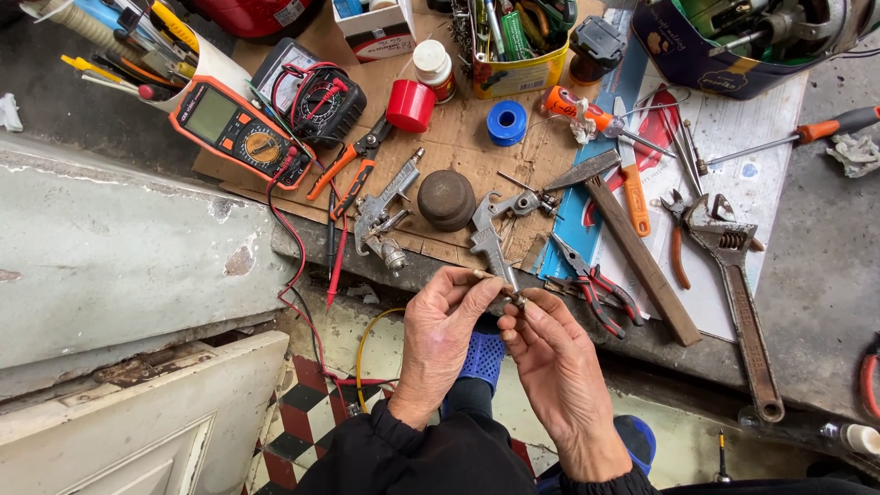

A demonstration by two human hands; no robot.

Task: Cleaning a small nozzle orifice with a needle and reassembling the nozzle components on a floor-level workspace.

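Left hand point(440, 335): pinching small brass fitting point(484, 275) | right hand point(557, 362): fingertips closed on its metal end | advised: keep fitting axis straight, turn gently, work over bench point(825, 302)

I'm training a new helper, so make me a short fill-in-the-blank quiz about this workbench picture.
1. Both hands, the left hand and the right hand, pinch a small metal ____.
2. The hammer has a ____ handle.
3. The multimeter has an ____ casing.
4. The roll of tape is ____.

Missing words: part; wooden; orange; blue
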